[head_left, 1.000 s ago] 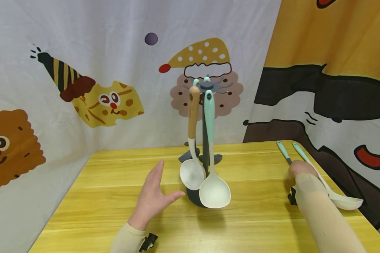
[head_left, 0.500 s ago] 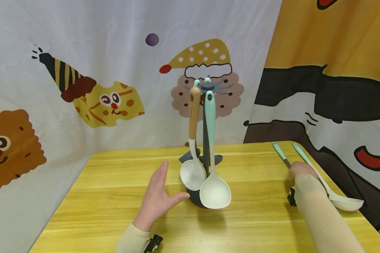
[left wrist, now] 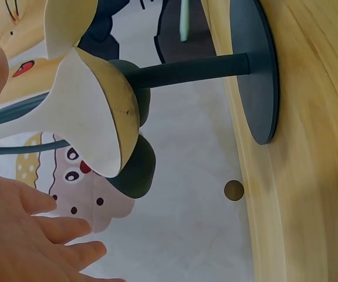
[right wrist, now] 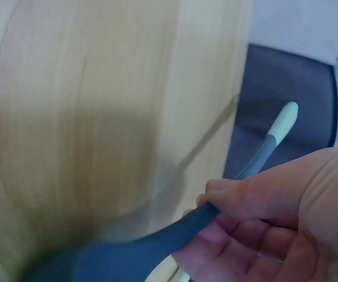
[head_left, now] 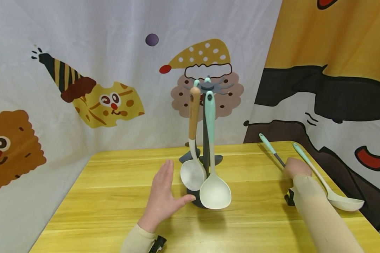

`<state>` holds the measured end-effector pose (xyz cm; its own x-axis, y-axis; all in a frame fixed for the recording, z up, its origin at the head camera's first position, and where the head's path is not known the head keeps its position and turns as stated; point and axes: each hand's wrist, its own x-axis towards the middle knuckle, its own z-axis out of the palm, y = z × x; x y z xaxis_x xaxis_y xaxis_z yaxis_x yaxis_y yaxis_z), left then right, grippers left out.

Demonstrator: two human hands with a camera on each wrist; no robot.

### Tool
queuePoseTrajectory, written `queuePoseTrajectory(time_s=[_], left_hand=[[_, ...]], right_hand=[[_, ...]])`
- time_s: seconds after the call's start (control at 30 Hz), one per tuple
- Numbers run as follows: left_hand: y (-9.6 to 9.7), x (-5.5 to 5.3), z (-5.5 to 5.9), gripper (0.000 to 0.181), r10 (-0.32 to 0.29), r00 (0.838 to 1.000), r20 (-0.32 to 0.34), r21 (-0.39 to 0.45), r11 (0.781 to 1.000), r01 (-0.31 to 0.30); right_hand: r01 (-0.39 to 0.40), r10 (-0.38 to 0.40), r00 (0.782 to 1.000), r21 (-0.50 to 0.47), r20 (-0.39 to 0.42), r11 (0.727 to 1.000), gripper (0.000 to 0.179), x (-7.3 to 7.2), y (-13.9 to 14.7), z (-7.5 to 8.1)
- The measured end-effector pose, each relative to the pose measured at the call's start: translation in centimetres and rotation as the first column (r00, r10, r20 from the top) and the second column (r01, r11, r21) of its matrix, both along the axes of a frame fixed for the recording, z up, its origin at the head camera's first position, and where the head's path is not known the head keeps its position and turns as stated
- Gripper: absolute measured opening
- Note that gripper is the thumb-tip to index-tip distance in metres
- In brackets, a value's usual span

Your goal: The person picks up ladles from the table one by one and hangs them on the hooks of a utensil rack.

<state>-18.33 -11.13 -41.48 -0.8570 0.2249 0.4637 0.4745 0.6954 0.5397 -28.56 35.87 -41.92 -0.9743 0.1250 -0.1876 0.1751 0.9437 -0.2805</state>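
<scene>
My right hand (head_left: 297,168) pinches the grey neck of a kitchen utensil (right wrist: 198,223) with a mint handle, between thumb and fingers. The utensil's wide dark grey head is blurred in the right wrist view. A mint-handled white ladle (head_left: 345,202) lies just to the right of that hand. My left hand (head_left: 161,198), thumb spread from straight fingers, is beside the utensil stand (left wrist: 254,70) and holds nothing. On the stand's front hang a wooden-handled white ladle (head_left: 193,174) and a mint-handled white ladle (head_left: 215,193); they hide much of the stand's pole.
The stand's grey hooked top (head_left: 208,86) rises in front of a printed curtain (head_left: 114,42). Dark grey utensil heads (head_left: 217,160) hang behind the ladles. The wooden table (head_left: 92,196) ends at the curtain.
My right hand has moved slightly left, and the grey utensil's handle end has swung left and up, away from the lying ladle. My left hand has moved right toward the stand.
</scene>
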Motion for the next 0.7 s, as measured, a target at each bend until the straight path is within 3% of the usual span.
queuePoseTrajectory(time_s=[0.13,0.33,0.53,0.7], left_hand=[[0.2,0.1,-0.1,0.119,0.002,1.0,-0.007,-0.047,0.999,-0.003],[0.4,0.2,-0.1,0.118,0.005,0.999,0.04,-0.088,0.996,-0.002],[0.9,0.3,0.2,0.117,0.006,0.998,0.061,-0.106,0.994,0.001],[1.2,0.3,0.6,0.115,0.007,0.998,0.062,-0.12,0.993,0.0]], right_hand=[[-0.027,0.024,0.995,-0.024,-0.1,0.999,0.011,0.4,-1.0,0.3],[-0.056,0.039,0.973,-0.072,-0.227,0.996,0.017,1.1,-3.3,1.9],[-0.073,0.036,0.939,-0.095,-0.343,0.993,0.02,1.6,-5.5,3.6],[-0.099,0.041,0.898,-0.11,-0.439,0.989,0.025,2.2,-7.3,4.9]])
